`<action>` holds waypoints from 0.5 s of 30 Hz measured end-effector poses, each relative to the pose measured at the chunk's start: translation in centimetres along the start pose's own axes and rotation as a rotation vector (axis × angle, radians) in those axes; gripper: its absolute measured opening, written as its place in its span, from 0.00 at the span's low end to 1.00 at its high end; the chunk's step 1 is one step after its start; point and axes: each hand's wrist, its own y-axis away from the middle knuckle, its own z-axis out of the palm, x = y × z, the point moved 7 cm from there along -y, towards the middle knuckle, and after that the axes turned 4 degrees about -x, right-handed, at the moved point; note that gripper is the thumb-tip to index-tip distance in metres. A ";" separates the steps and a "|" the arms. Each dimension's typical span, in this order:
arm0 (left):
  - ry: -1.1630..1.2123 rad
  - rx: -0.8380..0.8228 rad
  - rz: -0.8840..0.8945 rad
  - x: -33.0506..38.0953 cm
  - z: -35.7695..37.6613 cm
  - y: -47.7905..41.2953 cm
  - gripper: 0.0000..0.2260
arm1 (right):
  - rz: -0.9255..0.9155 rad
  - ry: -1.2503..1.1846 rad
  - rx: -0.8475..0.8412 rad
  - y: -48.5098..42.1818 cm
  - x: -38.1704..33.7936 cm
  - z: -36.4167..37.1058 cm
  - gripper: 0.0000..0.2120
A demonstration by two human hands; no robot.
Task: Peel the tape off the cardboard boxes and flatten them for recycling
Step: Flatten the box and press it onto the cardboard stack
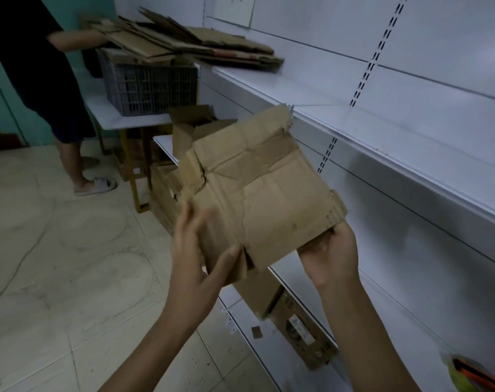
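Note:
A creased brown cardboard box [263,190] hangs in the air before the white shelves, with torn flaps and tape strips across its top face. My left hand [196,250] grips its near left corner, thumb on top and fingers along the side. My right hand [329,251] holds the near right edge from below, fingers curled under the cardboard. A stack of flattened cardboard [184,43] lies on the upper shelf at the back.
Another person [39,66] stands at the back left, reaching to the flattened stack. A grey plastic crate [150,86] sits on a white table. More boxes [192,125] stand on the lower shelf, and a labelled box [297,329] lies below my hands. Tiled floor [56,264] spreads left.

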 end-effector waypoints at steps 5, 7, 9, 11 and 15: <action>0.625 0.100 -0.537 -2.5 0.6 -1.1 0.49 | 0.045 -0.080 0.041 0.3 1.5 -0.6 0.21; 0.762 -0.001 -0.632 -3.1 1.4 -0.5 0.31 | 0.082 -0.073 0.080 0.4 2.3 -1.3 0.18; 0.643 0.074 -0.605 -4.0 0.3 -0.2 0.16 | 0.129 -0.056 0.099 0.6 3.3 -2.1 0.16; 0.443 0.158 -0.479 -4.4 -1.5 -0.5 0.10 | 0.221 0.062 0.131 0.6 5.0 -3.3 0.14; 0.034 0.204 -0.280 -4.9 -5.1 -1.0 0.05 | 0.256 0.876 0.313 0.3 6.3 -5.8 0.10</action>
